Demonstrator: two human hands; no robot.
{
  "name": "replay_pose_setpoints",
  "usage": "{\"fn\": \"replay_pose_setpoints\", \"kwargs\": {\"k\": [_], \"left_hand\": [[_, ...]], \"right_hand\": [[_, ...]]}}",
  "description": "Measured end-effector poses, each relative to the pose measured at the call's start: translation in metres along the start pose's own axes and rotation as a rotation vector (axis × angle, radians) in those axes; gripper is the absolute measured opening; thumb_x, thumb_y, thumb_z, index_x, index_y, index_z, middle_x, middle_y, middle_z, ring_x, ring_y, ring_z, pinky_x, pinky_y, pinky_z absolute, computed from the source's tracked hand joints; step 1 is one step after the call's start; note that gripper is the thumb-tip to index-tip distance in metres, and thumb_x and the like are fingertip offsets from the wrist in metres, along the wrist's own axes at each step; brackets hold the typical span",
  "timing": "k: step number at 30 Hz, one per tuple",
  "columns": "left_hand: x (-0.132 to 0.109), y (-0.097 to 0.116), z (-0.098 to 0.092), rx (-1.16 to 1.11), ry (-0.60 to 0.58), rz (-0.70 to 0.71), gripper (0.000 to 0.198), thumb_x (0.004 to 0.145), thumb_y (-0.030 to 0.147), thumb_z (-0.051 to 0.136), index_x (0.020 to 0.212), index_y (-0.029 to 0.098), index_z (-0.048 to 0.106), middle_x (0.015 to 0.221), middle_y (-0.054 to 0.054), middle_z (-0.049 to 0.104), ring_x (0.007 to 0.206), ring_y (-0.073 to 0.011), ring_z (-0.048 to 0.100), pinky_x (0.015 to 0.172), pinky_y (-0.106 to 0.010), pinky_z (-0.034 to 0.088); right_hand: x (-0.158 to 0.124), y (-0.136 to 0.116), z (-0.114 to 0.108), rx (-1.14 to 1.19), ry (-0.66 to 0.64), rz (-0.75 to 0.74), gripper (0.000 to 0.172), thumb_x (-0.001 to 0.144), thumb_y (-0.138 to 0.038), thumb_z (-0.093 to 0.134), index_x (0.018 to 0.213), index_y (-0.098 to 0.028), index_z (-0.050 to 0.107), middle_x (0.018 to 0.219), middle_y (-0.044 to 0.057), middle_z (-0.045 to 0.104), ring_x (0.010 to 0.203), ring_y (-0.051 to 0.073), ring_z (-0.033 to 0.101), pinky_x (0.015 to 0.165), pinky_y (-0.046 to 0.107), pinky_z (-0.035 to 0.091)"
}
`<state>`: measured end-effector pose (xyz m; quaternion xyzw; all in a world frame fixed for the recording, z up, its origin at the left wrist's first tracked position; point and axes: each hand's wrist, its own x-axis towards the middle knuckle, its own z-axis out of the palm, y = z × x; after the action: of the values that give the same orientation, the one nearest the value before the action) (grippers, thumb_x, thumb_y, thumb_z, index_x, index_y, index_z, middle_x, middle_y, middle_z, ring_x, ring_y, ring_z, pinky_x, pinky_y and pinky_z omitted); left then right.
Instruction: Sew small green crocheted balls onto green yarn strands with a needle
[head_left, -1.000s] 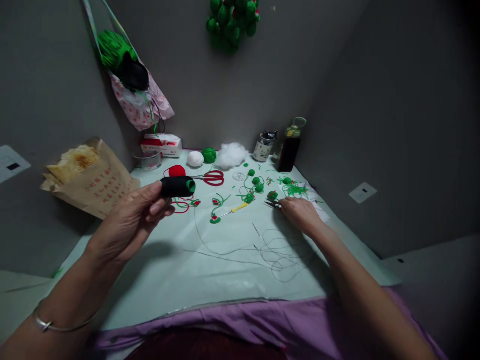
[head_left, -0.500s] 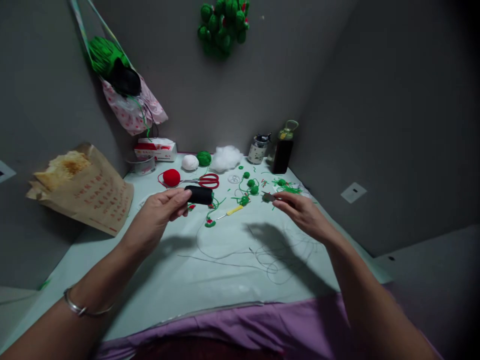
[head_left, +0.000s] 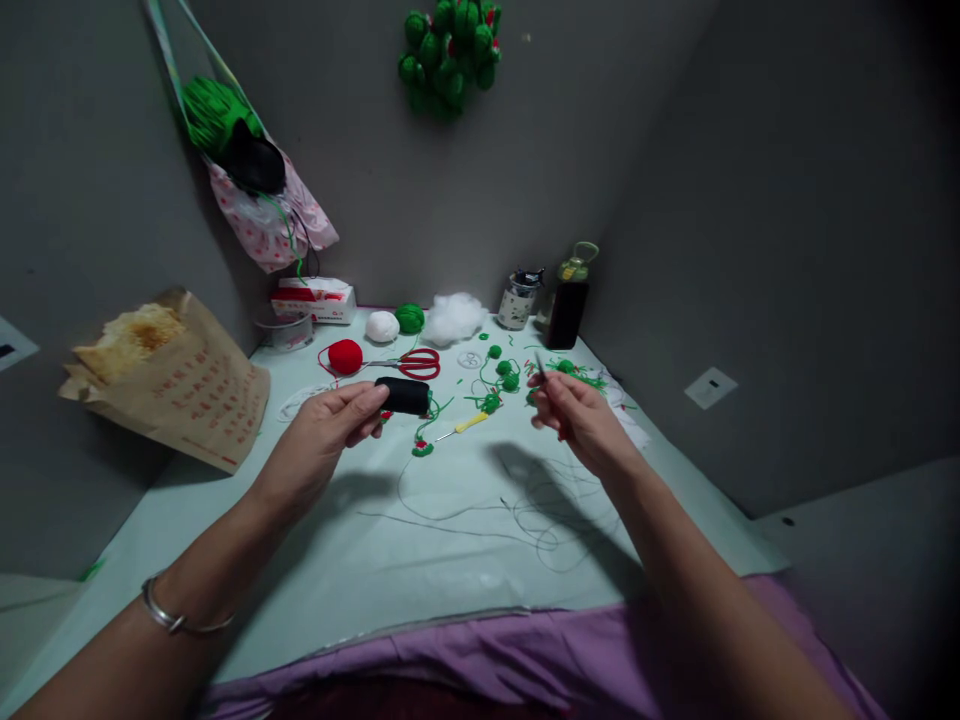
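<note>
the right hand (head_left: 589,412) hides most of a dark tool (head_left: 541,369), the left hand (head_left: 328,422) covers part of a black spool (head_left: 407,396), and the top edge crops a green bunch (head_left: 451,56).

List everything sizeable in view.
spool: 1, black, held
tool: 1, dark, held
scissors: 1, red/silver, back
yarn balls: 3, red/white/green, back
stuffing: 1, white, back
hook: 1, yellow, centre
crochetwork: several, green, centre
thread: tangled, grey, front
bag: 1, brown, left
carton: 1, red/white, back
tub: 1, clear, back
jar: 1, pale, back
bottle: 1, greenish, back
pouch: 1, pink, wall
bunch: 1, green, wall
table: 1, pale, below
cloth: 1, purple, front
left hand: 1, holding spool
right hand: 1, holding tool
</note>
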<state>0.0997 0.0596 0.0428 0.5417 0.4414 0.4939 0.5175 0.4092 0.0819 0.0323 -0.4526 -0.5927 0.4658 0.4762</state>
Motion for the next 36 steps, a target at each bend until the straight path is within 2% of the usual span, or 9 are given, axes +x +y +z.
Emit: {"fn": "replay_pose_setpoints", "kwargs": {"k": [2, 5, 7, 16, 22, 25, 28, 32, 36], "left_hand": [[0.000, -0.001, 0.000, 0.014, 0.002, 0.002, 0.035, 0.085, 0.049, 0.067, 0.068, 0.019, 0.061, 0.057, 0.004, 0.044, 0.059, -0.0136, 0.040, 0.060, -0.026, 0.035], [0.001, -0.004, 0.000, 0.071, 0.017, 0.022, 0.035, 0.085, 0.049, 0.067, 0.067, 0.019, 0.060, 0.061, 0.003, 0.050, 0.059, -0.0132, 0.043, 0.058, -0.025, 0.034], [0.001, -0.006, 0.001, 0.136, 0.031, 0.043, 0.036, 0.085, 0.050, 0.066, 0.066, 0.020, 0.060, 0.063, 0.002, 0.052, 0.059, -0.0133, 0.044, 0.057, -0.025, 0.032], [-0.001, 0.000, 0.008, 0.289, -0.034, 0.069, 0.037, 0.090, 0.051, 0.059, 0.070, 0.020, 0.060, 0.062, 0.003, 0.048, 0.062, -0.0143, 0.040, 0.058, -0.027, 0.027], [0.003, -0.006, 0.003, 0.189, 0.010, 0.047, 0.036, 0.088, 0.050, 0.061, 0.069, 0.020, 0.060, 0.063, 0.003, 0.050, 0.063, -0.0146, 0.041, 0.060, -0.027, 0.028], [0.003, -0.007, 0.003, 0.222, 0.008, 0.039, 0.035, 0.089, 0.051, 0.060, 0.073, 0.020, 0.064, 0.061, 0.003, 0.049, 0.060, -0.0148, 0.038, 0.057, -0.028, 0.025], [0.004, -0.006, 0.010, 0.261, -0.018, 0.049, 0.035, 0.090, 0.051, 0.058, 0.074, 0.020, 0.064, 0.061, 0.003, 0.049, 0.059, -0.0144, 0.038, 0.056, -0.027, 0.025], [0.005, -0.008, 0.037, 0.254, -0.196, 0.048, 0.035, 0.089, 0.048, 0.059, 0.069, 0.020, 0.062, 0.060, 0.004, 0.048, 0.059, -0.0138, 0.040, 0.056, -0.027, 0.028], [0.006, -0.015, 0.063, 0.261, -0.342, 0.017, 0.038, 0.088, 0.050, 0.058, 0.067, 0.019, 0.065, 0.057, 0.004, 0.046, 0.056, -0.0132, 0.037, 0.054, -0.027, 0.026]], "right_hand": [[-0.007, -0.010, 0.007, -0.105, -0.130, 0.051, 0.045, 0.092, -0.059, 0.057, 0.103, -0.016, 0.064, 0.069, -0.002, 0.047, 0.054, 0.008, 0.037, 0.052, 0.023, 0.034], [-0.018, -0.026, 0.022, -0.358, -0.336, -0.004, 0.040, 0.096, -0.051, 0.054, 0.104, -0.015, 0.069, 0.077, 0.001, 0.055, 0.066, 0.011, 0.045, 0.058, 0.024, 0.035], [-0.021, -0.033, 0.033, -0.481, -0.402, -0.052, 0.035, 0.097, -0.047, 0.054, 0.103, -0.016, 0.070, 0.083, 0.003, 0.060, 0.073, 0.012, 0.049, 0.064, 0.024, 0.037], [-0.013, -0.032, 0.074, -0.647, -0.410, -0.099, 0.027, 0.098, -0.038, 0.055, 0.091, -0.017, 0.069, 0.077, 0.001, 0.063, 0.067, 0.012, 0.050, 0.061, 0.024, 0.033], [-0.015, -0.011, 0.056, -1.041, -0.247, -0.117, 0.021, 0.095, -0.037, 0.060, 0.106, -0.019, 0.061, 0.105, 0.007, 0.067, 0.083, 0.018, 0.059, 0.067, 0.027, 0.034], [-0.015, -0.007, 0.042, -0.966, -0.202, -0.070, 0.033, 0.089, -0.047, 0.067, 0.107, -0.020, 0.059, 0.104, 0.006, 0.066, 0.085, 0.019, 0.060, 0.068, 0.027, 0.037], [-0.018, -0.011, 0.036, -0.657, -0.185, -0.008, 0.037, 0.089, -0.051, 0.065, 0.109, -0.020, 0.063, 0.095, 0.004, 0.067, 0.082, 0.018, 0.059, 0.069, 0.027, 0.040], [-0.031, -0.018, 0.042, -0.242, -0.233, 0.007, 0.047, 0.089, -0.047, 0.066, 0.127, -0.020, 0.060, 0.105, 0.006, 0.068, 0.088, 0.016, 0.059, 0.075, 0.027, 0.045], [-0.046, -0.014, 0.039, -0.221, -0.138, 0.020, 0.037, 0.086, -0.041, 0.068, 0.114, -0.017, 0.069, 0.099, 0.005, 0.069, 0.085, 0.015, 0.059, 0.076, 0.026, 0.045]]}}
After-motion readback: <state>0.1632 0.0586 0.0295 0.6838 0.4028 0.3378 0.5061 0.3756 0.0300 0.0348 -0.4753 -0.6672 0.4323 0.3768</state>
